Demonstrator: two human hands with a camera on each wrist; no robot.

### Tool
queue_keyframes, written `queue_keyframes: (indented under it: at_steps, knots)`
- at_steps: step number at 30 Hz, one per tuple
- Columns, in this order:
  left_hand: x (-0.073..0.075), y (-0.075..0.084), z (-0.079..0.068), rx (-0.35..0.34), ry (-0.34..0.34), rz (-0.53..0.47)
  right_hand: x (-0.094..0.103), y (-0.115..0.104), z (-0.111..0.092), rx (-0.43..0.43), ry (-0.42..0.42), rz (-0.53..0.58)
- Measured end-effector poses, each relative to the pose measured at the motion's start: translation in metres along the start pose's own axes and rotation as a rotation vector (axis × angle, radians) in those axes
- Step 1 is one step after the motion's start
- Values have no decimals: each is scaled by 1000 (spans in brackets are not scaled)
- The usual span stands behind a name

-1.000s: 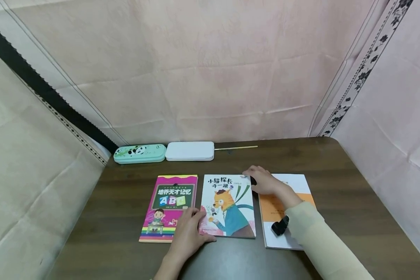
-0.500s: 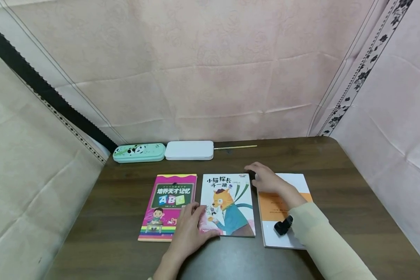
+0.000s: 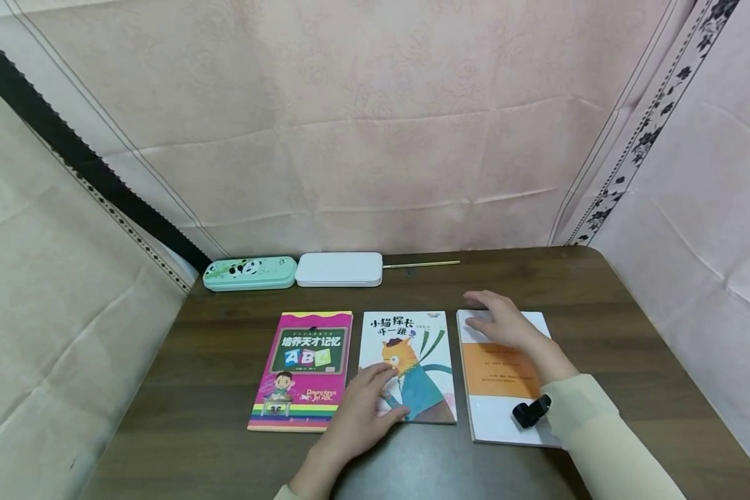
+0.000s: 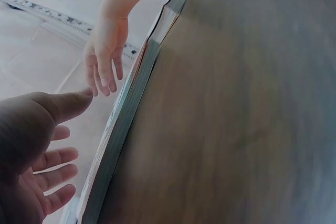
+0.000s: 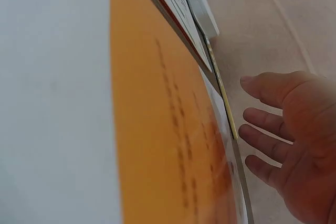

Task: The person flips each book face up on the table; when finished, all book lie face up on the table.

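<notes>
In the head view three books lie in a row on the table. My left hand point(image 3: 360, 417) is over the lower left of the cat picture book point(image 3: 423, 392), fingers extended. In the left wrist view that hand point(image 4: 31, 140) appears raised beside the book edges point(image 4: 126, 108), holding nothing. My right hand point(image 3: 506, 323) is over the top of the white and orange book point(image 3: 496, 368), fingers spread and holding nothing. A pink ABC book point(image 3: 306, 385) lies at the left. Whether either hand touches a cover cannot be told.
A green panda pencil case point(image 3: 250, 274), a white case point(image 3: 339, 269) and a thin gold-coloured stick point(image 3: 421, 264) line the back of the wooden table point(image 3: 187, 389). Pale cloth point(image 3: 375, 139) hangs behind and at both sides.
My right hand has moved right, from the cat book's upper right corner to over the white and orange book. My left hand has shifted right, farther over the cat book.
</notes>
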State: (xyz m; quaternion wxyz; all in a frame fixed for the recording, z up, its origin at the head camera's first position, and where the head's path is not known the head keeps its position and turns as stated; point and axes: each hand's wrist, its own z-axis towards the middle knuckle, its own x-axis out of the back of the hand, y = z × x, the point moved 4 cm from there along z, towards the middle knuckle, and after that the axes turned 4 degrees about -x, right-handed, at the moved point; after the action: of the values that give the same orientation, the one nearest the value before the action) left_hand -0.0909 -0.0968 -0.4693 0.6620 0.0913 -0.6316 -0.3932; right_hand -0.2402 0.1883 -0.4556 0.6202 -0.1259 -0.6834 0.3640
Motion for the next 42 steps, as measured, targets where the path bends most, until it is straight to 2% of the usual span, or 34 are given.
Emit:
queue_keyframes:
  at_steps: [4, 14, 20, 24, 32, 36, 42]
  knots:
    - [-8, 8, 4, -60, -22, 8, 8, 7, -4, -17, 24, 1]
    - [-27, 23, 10, -139, -108, 58, 20, 31, -18, -94, 39, -12]
    - [-36, 32, 14, -240, -94, 96, 27, 44, -23, -105, 40, -5]
    - [-42, 40, 18, -281, -107, 128, 33, 50, -25, -102, 48, -9]
    - [-55, 54, 27, -316, -185, 167, 42, 68, -30, -140, 65, -56]
    - [-61, 58, 29, -293, -212, 172, 42, 78, -32, -177, 36, -87]
    - [-69, 65, 31, -277, -226, 205, 43, 83, -34, -221, 9, -75]
